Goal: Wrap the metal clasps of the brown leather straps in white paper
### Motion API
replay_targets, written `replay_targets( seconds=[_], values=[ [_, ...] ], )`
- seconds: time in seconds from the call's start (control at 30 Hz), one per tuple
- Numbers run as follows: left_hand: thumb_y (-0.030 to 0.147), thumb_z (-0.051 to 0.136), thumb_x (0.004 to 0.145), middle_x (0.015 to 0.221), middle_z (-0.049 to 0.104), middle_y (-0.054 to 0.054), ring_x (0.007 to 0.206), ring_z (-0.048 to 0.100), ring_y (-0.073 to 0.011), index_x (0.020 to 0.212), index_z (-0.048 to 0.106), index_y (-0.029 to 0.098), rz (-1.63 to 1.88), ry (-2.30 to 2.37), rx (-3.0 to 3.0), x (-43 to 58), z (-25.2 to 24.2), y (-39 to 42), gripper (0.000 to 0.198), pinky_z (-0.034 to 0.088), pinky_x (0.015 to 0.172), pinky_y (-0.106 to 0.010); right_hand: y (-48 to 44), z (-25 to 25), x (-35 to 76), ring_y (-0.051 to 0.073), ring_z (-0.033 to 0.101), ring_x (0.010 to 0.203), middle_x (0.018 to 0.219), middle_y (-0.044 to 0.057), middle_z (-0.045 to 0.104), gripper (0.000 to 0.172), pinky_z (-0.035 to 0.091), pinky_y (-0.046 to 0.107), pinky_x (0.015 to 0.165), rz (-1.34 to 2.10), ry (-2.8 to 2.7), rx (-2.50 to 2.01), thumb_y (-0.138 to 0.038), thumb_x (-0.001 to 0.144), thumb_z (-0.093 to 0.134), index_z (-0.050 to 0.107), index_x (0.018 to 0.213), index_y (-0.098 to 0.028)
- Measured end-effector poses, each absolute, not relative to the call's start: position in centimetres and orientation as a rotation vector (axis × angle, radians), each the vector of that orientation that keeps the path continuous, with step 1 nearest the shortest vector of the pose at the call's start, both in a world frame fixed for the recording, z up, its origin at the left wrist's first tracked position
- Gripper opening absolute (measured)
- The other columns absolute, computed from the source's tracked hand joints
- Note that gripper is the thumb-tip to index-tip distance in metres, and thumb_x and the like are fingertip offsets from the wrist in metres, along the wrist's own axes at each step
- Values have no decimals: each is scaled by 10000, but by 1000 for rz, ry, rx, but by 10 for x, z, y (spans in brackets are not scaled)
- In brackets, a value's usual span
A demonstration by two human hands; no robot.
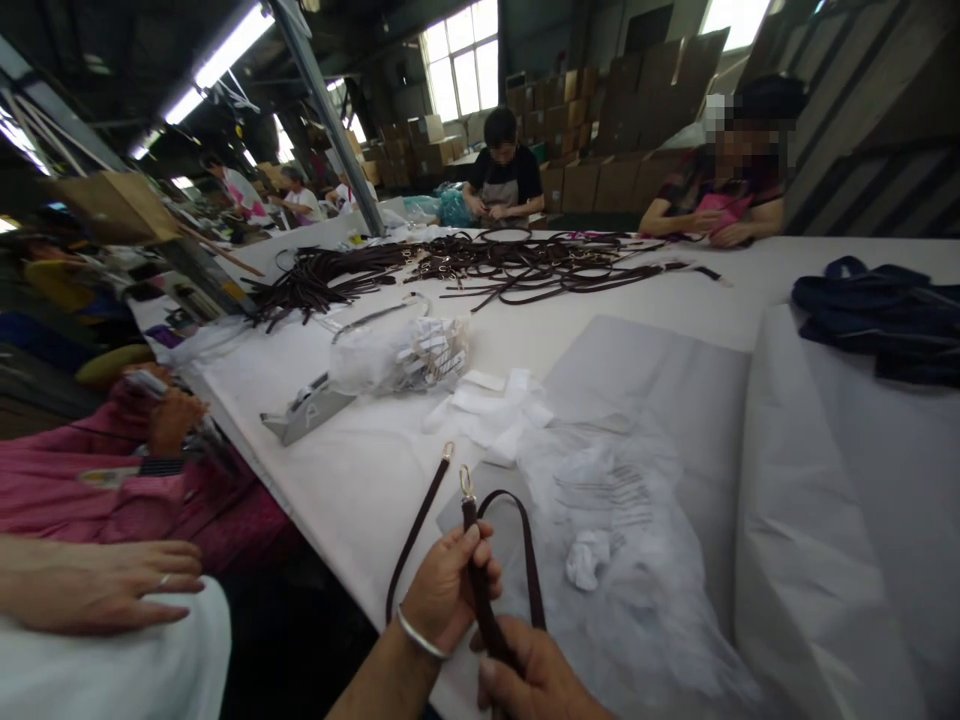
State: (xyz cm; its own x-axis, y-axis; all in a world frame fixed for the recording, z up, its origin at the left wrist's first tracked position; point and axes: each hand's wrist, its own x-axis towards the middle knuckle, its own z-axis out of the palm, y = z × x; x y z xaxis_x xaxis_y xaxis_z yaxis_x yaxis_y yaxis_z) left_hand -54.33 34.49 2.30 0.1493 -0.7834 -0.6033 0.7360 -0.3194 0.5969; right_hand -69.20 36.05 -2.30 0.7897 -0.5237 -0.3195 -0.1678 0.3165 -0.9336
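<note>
A dark brown strap (482, 605) with a gold-coloured snap hook (466, 482) at its end runs through both my hands above the table's near edge. My left hand (454, 580), with a silver bangle at the wrist, pinches it just below the hook. Lower down, my right hand (536, 665) is closed around the same strap. The strap's loop curves over the table beyond my right hand. A second gold-coloured clasp (448, 452) tips a strap length lying to the left of my left hand; whether it is the same strap, I cannot tell.
Crumpled clear plastic (645, 560) lies right of my hands. Beyond are a tape dispenser (311, 408), a bag of small parts (401, 355), white paper pieces (491, 405) and piled brown straps (450, 260). Dark blue fabric (877, 305) lies right. A co-worker's hand (97, 585) rests at left.
</note>
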Motion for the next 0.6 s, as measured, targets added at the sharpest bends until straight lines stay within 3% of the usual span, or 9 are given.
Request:
replay_targets(
  seconds=[0.03,0.1,0.17,0.3,0.4,0.5,0.6],
  values=[
    [340,846,738,598,477,81,472,494,-71,919,635,169,-1488,-83,1119,-539,23,345,326,430,448,-192,363,-29,-694,134,538,624,730,16,606,302,412,247,591,-268,672,-1323,-390,759,566,595,956,-164],
    [349,849,734,587,427,94,418,379,-36,897,632,163,-1448,-128,1087,-530,19,346,329,352,392,-165,366,-42,-697,157,590,759,859,20,658,382,444,258,702,-254,693,-1456,-227,704,586,601,1084,-188],
    [336,824,759,591,433,88,416,368,-35,892,636,155,-1427,-156,1073,-521,10,344,293,358,391,-166,368,-55,-698,172,614,831,918,21,684,422,452,264,763,-221,718,-1544,-155,689,578,610,1106,-209],
    [319,653,899,712,613,-8,600,616,-134,1031,656,123,-1419,-166,1077,-517,-11,338,237,549,557,-261,370,-69,-696,189,631,809,831,33,677,164,466,275,740,-341,754,-1535,-203,784,533,643,904,-189],
    [396,560,955,901,712,-105,845,707,-230,1150,647,103,-1461,-216,983,-523,-21,340,362,605,719,-346,369,-66,-693,169,626,709,727,22,659,158,481,272,685,-493,750,-1346,-265,838,538,655,880,-166],
    [531,612,908,1022,733,-144,989,697,-261,1218,636,118,-1525,-351,857,-533,-24,355,517,591,843,-360,369,-61,-691,159,629,686,711,17,662,186,500,282,699,-608,736,-1231,-314,858,577,662,906,-156],
    [557,745,803,1059,742,-142,961,697,-251,1279,613,162,-1543,-571,882,-545,-25,378,632,575,854,-336,377,-57,-689,154,618,689,719,18,648,191,497,288,696,-717,683,-1203,-341,876,585,634,836,-161]
  ],
)
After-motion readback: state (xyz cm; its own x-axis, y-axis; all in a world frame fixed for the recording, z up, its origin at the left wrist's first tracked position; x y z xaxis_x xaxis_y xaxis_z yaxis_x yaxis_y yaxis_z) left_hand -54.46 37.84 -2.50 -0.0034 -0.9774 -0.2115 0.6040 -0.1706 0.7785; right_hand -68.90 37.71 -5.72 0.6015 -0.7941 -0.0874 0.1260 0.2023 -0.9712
